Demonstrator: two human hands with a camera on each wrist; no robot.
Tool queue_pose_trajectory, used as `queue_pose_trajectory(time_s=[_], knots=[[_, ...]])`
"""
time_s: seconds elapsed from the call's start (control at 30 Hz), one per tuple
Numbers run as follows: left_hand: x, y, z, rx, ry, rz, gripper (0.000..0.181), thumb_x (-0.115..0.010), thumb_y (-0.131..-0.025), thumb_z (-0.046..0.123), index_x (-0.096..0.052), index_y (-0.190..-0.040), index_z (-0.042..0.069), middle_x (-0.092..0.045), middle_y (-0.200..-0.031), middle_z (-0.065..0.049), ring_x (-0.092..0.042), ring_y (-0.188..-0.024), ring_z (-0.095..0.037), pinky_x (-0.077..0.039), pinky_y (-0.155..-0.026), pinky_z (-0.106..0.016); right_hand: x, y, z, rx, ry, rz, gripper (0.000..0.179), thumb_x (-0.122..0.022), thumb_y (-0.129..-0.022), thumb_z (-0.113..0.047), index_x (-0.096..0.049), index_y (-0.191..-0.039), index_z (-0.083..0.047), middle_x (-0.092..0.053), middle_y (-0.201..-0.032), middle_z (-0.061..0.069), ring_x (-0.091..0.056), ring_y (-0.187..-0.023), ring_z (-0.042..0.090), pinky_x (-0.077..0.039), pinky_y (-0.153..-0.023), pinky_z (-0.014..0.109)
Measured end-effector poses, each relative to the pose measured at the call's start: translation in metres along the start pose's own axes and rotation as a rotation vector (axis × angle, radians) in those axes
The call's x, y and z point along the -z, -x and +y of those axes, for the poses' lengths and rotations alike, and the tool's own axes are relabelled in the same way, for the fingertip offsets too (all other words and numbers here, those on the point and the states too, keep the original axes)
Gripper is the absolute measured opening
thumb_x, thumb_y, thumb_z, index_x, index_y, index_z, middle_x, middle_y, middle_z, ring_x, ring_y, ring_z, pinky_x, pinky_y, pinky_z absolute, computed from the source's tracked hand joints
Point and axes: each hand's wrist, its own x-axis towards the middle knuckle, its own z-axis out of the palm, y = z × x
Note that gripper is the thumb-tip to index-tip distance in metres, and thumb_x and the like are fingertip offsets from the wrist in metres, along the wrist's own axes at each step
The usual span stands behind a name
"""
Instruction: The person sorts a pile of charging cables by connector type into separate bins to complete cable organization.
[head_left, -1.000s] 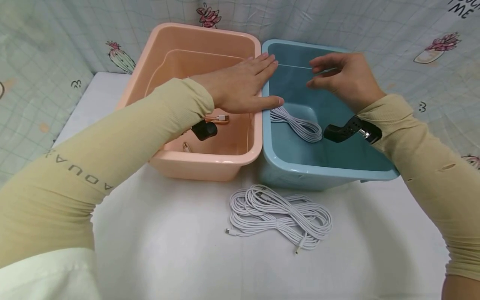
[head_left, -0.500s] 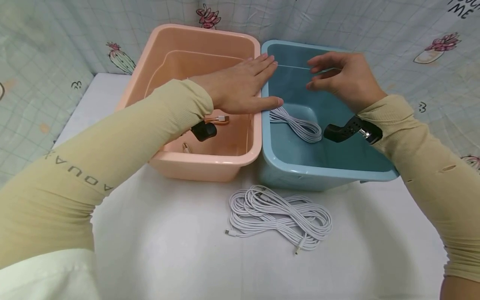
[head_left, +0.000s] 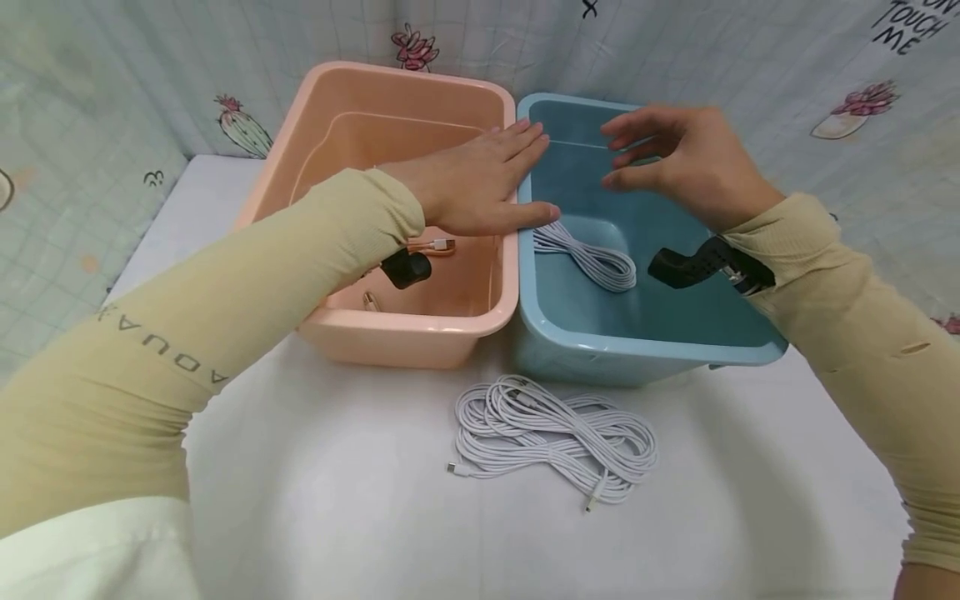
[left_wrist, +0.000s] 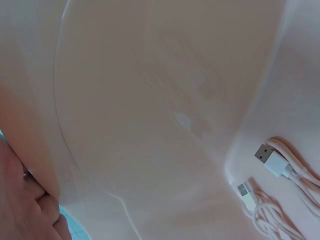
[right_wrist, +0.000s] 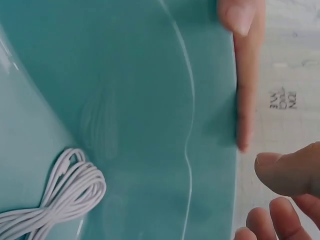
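Note:
My left hand lies palm down, fingers straight, across the adjoining rims of a peach bin and a blue bin. Above the blue bin hovers my right hand, its fingers loosely bent, thumb apart, with nothing between them. A coiled white cable lies on the blue bin's floor. Inside the peach bin are USB cables, partly hidden by the left forearm; the left wrist view shows two of their USB plugs. In front of the bins, bundled white cables lie on the table.
Both bins stand side by side on a white-covered table. Behind them hangs a pale checked curtain with cactus prints. Each wrist carries a black strapped device, including one at the right wrist.
The head view has shifted slightly, so bins and cables sit a little lower and left. My right hand's thumb and fingers have spread a bit wider. The left hand stays on the rims.

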Motion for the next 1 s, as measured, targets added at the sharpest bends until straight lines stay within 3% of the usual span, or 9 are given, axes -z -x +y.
queue_pose_trajectory(time_s=[0.23,0.4,0.67,0.8,1.0], knots=[[0.0,0.001,0.0,-0.004,0.009,0.001,0.091,-0.024,-0.095,0.069,0.006,-0.157,0.009,0.012,-0.165,-0.008,0.011,-0.155,-0.025,0.001,-0.128,-0.043,0.004,0.015,-0.013,0.091,0.022,-0.033,0.048,-0.08,-0.08,-0.019,-0.065,-0.126,-0.02,-0.065,-0.119,0.0,-0.063,-0.099,0.005,-0.05,-0.078,0.007],[0.0,0.001,0.0,-0.009,0.015,0.005,0.091,-0.025,-0.095,0.069,0.005,-0.157,0.008,0.011,-0.166,-0.009,0.011,-0.155,-0.025,0.001,-0.129,-0.044,0.003,0.029,-0.026,0.15,0.016,-0.05,0.047,-0.081,-0.078,-0.014,-0.067,-0.123,-0.019,-0.068,-0.111,-0.002,-0.066,-0.092,0.009,-0.052,-0.075,0.008],[0.0,0.001,0.0,-0.011,0.013,0.011,0.091,-0.025,-0.095,0.068,0.004,-0.157,0.008,0.009,-0.166,-0.009,0.01,-0.155,-0.025,0.001,-0.129,-0.044,-0.003,0.051,-0.043,0.244,-0.061,-0.116,0.047,-0.083,-0.075,-0.007,-0.069,-0.119,-0.015,-0.07,-0.103,-0.002,-0.067,-0.085,0.012,-0.056,-0.075,0.012],[0.0,0.001,0.0,-0.003,0.015,0.004,0.092,-0.024,-0.095,0.069,0.006,-0.157,0.009,0.01,-0.166,-0.008,0.011,-0.155,-0.024,0.002,-0.128,-0.044,-0.004,0.061,-0.049,0.295,-0.131,-0.144,0.048,-0.082,-0.073,-0.001,-0.068,-0.119,-0.01,-0.069,-0.104,0.002,-0.066,-0.088,0.014,-0.056,-0.078,0.014],[0.0,0.0,0.0,0.0,0.017,0.005,0.092,-0.024,-0.095,0.069,0.007,-0.157,0.009,0.012,-0.166,-0.008,0.012,-0.155,-0.024,0.002,-0.129,-0.044,0.0,0.076,-0.057,0.373,-0.35,-0.215,0.05,-0.078,-0.07,0.012,-0.065,-0.118,0.001,-0.068,-0.111,0.007,-0.064,-0.096,0.017,-0.056,-0.083,0.017]])
